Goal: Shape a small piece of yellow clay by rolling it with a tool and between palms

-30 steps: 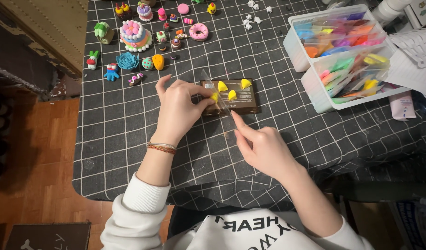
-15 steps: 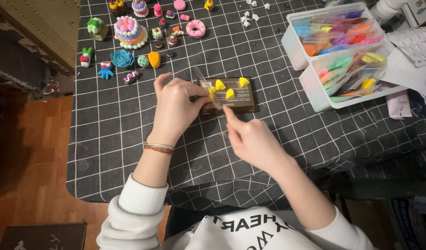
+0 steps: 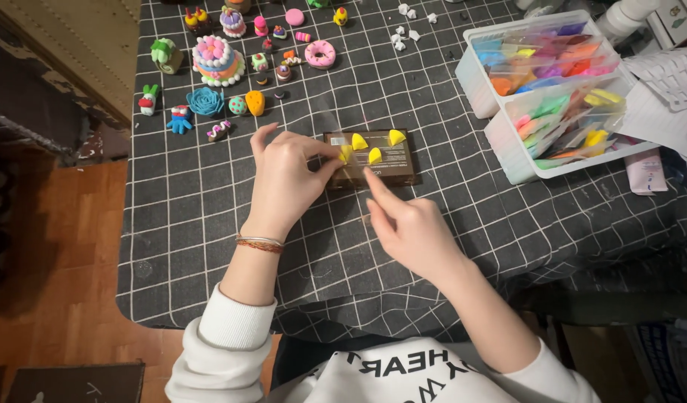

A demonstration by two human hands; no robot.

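A flat brown box (image 3: 392,166) lies on the black grid-patterned cloth (image 3: 209,224). Several small yellow clay wedges (image 3: 375,155) sit on its lid. My left hand (image 3: 284,179) reaches in from the left, and its thumb and fingertips pinch the leftmost yellow wedge (image 3: 346,154) at the box's left end. My right hand (image 3: 411,224) is just in front of the box. Its index finger is stretched out to the box's near edge and the other fingers are curled. I see nothing held in it.
Many small colourful clay figures stand at the far left, among them a layered cake (image 3: 216,60), a pink donut (image 3: 319,54) and a blue flower (image 3: 205,101). A white bin (image 3: 508,149) of coloured clay packets stands at the right. The table edge and wooden floor (image 3: 52,283) are on the left.
Both hands stay at the brown box. My right index fingertip has shifted slightly left along the near edge. The view has drifted a little.
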